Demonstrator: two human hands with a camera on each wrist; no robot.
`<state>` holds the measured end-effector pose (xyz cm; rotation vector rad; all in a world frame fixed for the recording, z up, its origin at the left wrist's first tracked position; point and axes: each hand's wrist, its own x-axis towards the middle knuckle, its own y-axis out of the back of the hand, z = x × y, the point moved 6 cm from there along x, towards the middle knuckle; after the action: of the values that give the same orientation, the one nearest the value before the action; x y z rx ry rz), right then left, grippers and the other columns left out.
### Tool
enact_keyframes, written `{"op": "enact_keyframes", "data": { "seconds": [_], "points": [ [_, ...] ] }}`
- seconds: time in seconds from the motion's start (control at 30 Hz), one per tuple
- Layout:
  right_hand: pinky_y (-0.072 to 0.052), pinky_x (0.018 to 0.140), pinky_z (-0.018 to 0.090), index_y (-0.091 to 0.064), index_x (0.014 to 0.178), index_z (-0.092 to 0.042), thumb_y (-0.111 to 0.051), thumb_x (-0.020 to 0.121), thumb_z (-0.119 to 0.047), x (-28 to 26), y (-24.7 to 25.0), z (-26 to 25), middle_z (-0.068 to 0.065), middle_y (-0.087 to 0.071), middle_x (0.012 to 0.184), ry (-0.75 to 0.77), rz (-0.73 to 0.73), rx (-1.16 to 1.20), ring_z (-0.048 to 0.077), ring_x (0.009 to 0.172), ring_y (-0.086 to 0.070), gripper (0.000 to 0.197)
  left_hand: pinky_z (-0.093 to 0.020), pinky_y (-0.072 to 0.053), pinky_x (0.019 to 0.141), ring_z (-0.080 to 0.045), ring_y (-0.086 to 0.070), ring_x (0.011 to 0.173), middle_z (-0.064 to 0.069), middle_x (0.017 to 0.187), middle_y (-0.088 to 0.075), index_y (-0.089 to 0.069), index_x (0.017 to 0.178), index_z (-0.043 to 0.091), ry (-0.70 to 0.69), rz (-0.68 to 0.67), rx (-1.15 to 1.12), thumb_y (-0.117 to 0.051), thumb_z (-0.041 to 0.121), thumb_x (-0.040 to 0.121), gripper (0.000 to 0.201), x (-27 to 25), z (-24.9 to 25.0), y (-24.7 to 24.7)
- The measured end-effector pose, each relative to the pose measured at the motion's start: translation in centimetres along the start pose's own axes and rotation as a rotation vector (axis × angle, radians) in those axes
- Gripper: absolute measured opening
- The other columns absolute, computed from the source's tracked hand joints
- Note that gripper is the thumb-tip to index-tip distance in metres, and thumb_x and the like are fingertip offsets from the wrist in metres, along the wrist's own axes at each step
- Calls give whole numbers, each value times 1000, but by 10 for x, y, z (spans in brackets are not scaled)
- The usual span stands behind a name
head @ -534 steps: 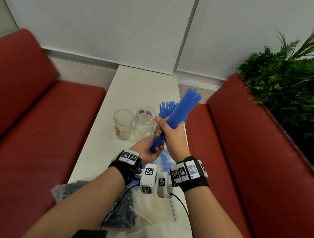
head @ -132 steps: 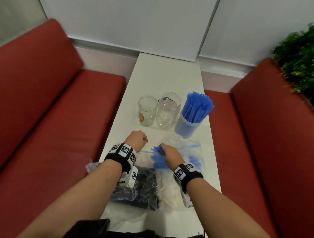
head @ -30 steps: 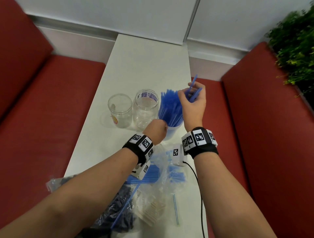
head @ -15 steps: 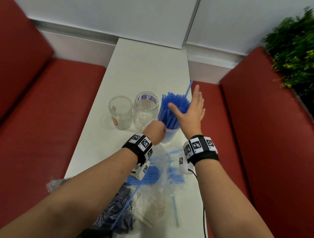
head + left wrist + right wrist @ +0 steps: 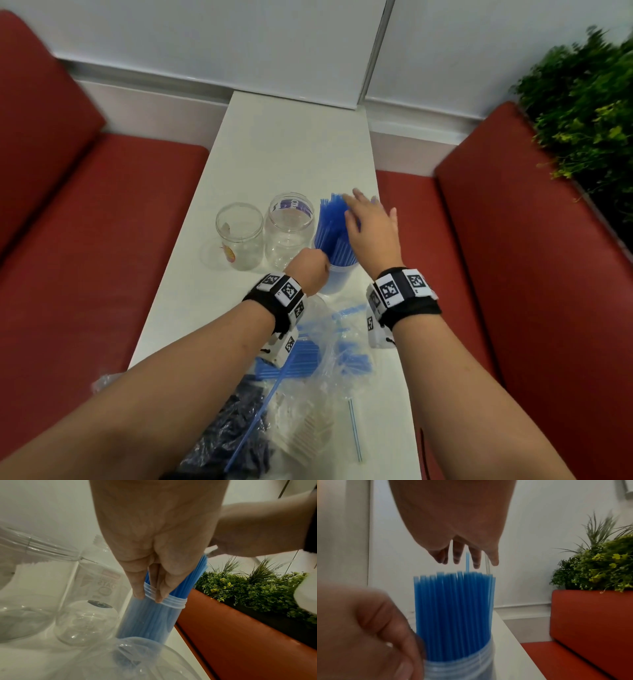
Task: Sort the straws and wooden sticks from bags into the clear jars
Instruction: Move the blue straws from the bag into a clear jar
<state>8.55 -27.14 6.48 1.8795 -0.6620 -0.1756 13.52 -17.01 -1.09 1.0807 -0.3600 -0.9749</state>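
On the white table (image 5: 291, 144), right of two empty clear jars (image 5: 289, 233), blue straws (image 5: 453, 608) upright in a plastic jar (image 5: 154, 618), its rim gripped by left hand (image 5: 306, 270). Just above the straw tops, right hand (image 5: 371, 226), fingers (image 5: 458, 555) spread and straight, holding nothing. Nearer the body, bags (image 5: 308, 404) with loose straws and wooden sticks.

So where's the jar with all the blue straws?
In the head view the jar of blue straws stands on the white table, rightmost of three jars, beside the empty middle jar. The left hand grips its rim.
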Motion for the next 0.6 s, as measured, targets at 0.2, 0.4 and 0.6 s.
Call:
{"op": "enact_keyframes", "data": {
  "seconds": [0.2,0.4,0.6],
  "points": [
    [-19,123,52,-42,154,-17,-44,105,-28,2,33,-10,13,-28,164,2,327,-90,35,150,-25,50,-36,-51,88,-32,-64,96,-19,103,-69,-68,102,-1,4,-51,-11,-40,8,100,29,-5,2,2],
    [5,126,51,-5,162,-7,-24,105,-58,-1,-18,12,10,1,171,-159,-161,-77,28,157,9,79,-37,-49,89,-32,-63,99,-19,105,-68,-67,101,-2,-20,-81,27,-40,6,99,29,-8,6,4],
    [5,126,51,-8,162,-9,-28,107,-53,-7,-17,10,12,-5,170,-172,-198,-79,29,157,5,74,-36,-47,87,-29,-62,98,-14,103,-68,-70,100,-2,-131,7,-69,-44,5,96,27,-24,3,21]
  ]
}}
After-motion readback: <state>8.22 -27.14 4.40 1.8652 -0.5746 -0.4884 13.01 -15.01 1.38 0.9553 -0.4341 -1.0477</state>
